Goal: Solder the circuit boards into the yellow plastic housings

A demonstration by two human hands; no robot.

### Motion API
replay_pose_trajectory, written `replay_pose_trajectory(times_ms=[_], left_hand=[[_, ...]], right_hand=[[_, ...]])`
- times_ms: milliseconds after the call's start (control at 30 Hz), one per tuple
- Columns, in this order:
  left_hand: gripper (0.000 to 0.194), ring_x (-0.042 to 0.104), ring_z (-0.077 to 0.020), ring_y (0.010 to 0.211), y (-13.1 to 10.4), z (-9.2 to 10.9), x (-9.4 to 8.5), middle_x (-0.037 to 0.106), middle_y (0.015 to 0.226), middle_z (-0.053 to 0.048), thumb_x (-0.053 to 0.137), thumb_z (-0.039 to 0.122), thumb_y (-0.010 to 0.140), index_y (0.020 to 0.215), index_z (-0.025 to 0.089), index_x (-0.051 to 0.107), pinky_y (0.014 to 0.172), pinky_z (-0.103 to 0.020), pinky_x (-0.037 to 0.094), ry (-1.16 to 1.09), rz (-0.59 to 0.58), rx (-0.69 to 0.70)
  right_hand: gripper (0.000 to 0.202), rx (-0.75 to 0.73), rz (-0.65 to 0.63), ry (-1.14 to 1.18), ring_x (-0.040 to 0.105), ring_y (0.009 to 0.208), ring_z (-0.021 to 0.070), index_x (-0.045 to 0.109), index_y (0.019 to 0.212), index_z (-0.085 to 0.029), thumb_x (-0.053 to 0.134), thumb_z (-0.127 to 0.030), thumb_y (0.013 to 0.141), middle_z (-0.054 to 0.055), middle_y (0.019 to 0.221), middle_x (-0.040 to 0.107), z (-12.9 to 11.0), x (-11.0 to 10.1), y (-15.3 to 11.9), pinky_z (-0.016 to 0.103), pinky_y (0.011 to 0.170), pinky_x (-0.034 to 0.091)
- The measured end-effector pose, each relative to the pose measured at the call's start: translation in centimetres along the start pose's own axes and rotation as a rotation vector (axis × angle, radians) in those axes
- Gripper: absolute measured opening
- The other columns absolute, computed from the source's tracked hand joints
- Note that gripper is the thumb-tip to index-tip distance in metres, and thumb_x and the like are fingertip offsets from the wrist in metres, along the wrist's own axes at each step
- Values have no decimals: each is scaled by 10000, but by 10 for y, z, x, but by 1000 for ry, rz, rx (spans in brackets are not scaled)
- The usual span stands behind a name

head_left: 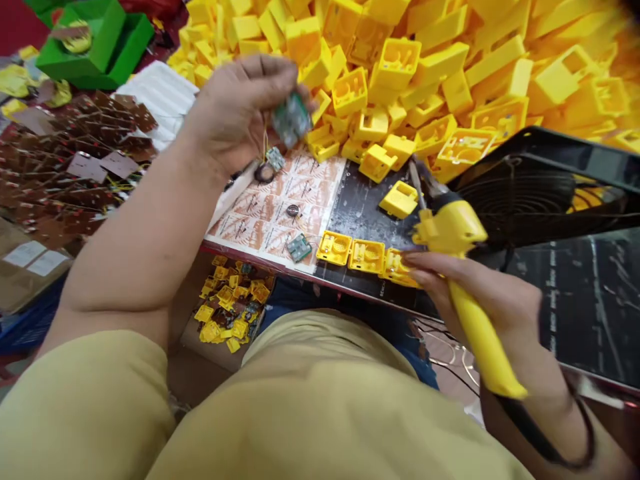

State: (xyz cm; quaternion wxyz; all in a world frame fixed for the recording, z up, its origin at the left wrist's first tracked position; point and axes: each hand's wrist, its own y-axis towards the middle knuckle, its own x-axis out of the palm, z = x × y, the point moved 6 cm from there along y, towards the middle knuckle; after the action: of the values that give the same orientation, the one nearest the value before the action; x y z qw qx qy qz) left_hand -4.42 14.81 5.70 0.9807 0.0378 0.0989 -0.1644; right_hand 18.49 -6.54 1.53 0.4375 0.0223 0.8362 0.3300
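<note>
My left hand (245, 107) is raised over the bench and pinches a small green circuit board (291, 120); thin wires hang from it down to a second little board (275, 159) and a dark ring part (264, 173). My right hand (480, 300) grips the yellow handle of a soldering iron (463, 267), its metal tip (416, 179) pointing up and away toward the yellow pile. Just by my right fingertips a row of three open yellow plastic housings (367, 256) lies at the bench's near edge. Another green board (299, 247) rests on a printed sheet (270, 213).
A big heap of yellow plastic housings (440, 60) fills the back of the bench. A black fan (520, 193) stands at right. Brown board strips (75, 167) and green boxes (95, 43) lie at left. A box of yellow parts (233, 300) sits below the bench edge.
</note>
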Motion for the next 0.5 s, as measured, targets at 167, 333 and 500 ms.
replay_pose_trajectory(times_ms=[167, 333, 500], left_hand=[[50, 613, -98, 679, -32, -37, 58, 699, 783, -8, 674, 203, 826, 802, 159, 677, 640, -282, 482, 143, -460, -179], [53, 624, -120, 617, -58, -41, 100, 692, 649, 12, 664, 177, 752, 764, 175, 716, 620, -251, 422, 609, -780, -19], [88, 583, -97, 578, -64, -35, 108, 687, 613, 36, 645, 181, 767, 746, 202, 728, 602, -229, 359, 869, -711, 105]], right_hand=[[325, -68, -62, -31, 710, 842, 211, 577, 1162, -216, 689, -398, 918, 39, 909, 702, 7, 40, 7, 384, 864, 597], [270, -91, 8, -77, 698, 817, 190, 580, 1154, -227, 688, -316, 923, 32, 913, 712, 2, 53, 15, 386, 908, 569], [211, -21, 128, 39, 611, 573, 104, 675, 1094, -303, 735, -306, 892, -56, 689, 661, -1, -6, -4, 214, 629, 521]])
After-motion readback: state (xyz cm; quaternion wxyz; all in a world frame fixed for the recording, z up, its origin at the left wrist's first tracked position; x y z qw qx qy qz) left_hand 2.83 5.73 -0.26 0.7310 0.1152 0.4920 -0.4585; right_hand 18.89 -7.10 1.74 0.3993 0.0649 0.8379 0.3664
